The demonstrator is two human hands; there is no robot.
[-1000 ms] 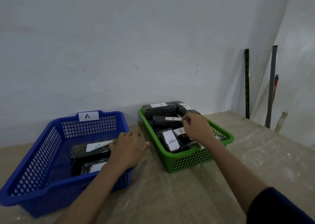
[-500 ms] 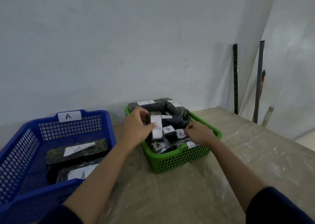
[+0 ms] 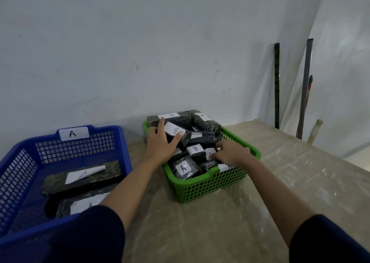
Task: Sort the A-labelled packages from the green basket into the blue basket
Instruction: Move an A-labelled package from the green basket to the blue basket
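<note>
B-labelled package (image 3: 176, 133) shifted toward green basket's far-left corner since half second ago, gripped by left hand (image 3: 162, 144) between thumb and fingers. A-labelled package (image 3: 210, 153) lain in green basket (image 3: 212, 184), pinched by right hand (image 3: 230, 152). Second A-labelled package (image 3: 185, 168) seen near front rim. Two packages rested in blue basket (image 3: 80, 142) at left on tabletop (image 3: 260, 202).

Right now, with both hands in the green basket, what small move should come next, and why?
Probably lift the right hand with the A-labelled package its fingers touch: it belongs in the blue basket. The left hand holds aside a B package.
</note>
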